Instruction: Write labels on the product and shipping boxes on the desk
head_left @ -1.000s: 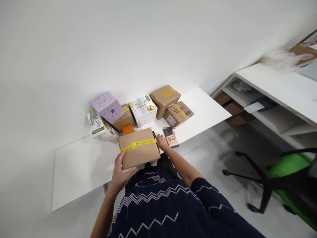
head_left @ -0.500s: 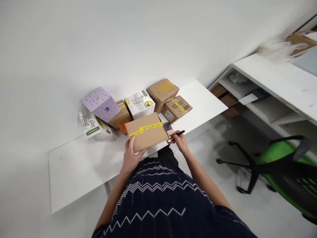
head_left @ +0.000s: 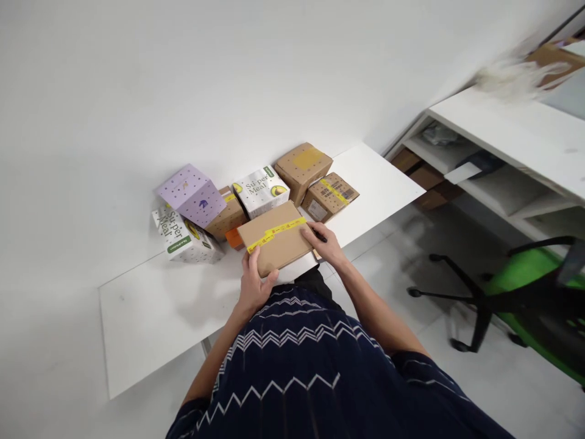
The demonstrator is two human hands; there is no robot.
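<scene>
A plain brown cardboard box (head_left: 280, 241) with yellow printed tape across its top is held at the table's near edge. My left hand (head_left: 256, 283) grips its left near corner, fingers along the side and thumb at the near edge. At the box's right end is my right hand (head_left: 325, 241), its thumb on the top and its fingers by the right edge. A slim black pen (head_left: 320, 236) is tucked in that hand, partly hidden by the fingers. Under my right hand, a small piece of a flat tan item (head_left: 316, 255) shows.
Behind stand two white Super Meal boxes (head_left: 261, 192), a purple box (head_left: 194, 194), an orange box (head_left: 234, 238) and several brown dotted boxes (head_left: 303, 171) on the white table (head_left: 155, 323). To the right are a white shelf unit (head_left: 503, 131) and a green-black chair (head_left: 516, 274).
My right hand has moved up from the flat item beside the box to the box's right end, the pen now tucked in the fingers. My left hand keeps hold of the box.
</scene>
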